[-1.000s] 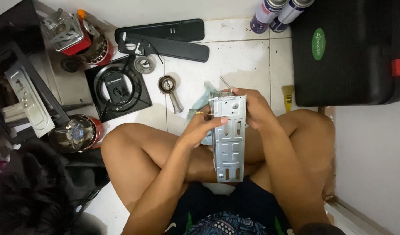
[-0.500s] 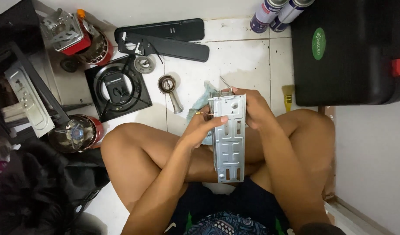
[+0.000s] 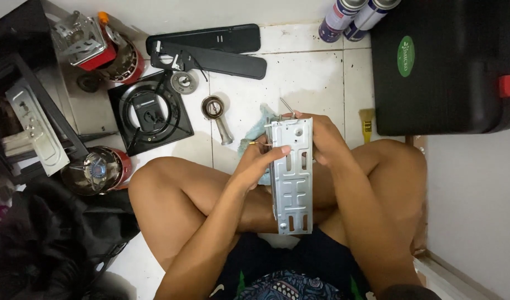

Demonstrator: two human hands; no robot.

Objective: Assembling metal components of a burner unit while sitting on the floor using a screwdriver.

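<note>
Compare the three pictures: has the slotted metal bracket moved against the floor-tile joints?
No. The slotted metal bracket stands at the same place and tilt against the tile joint, both hands keeping their grip.

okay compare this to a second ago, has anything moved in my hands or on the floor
Nothing visibly changed. The left hand and right hand keep the same grip on the upright slotted metal plate over the crossed legs. The burner ring, black bars, spray cans and black case lie as before.
</note>
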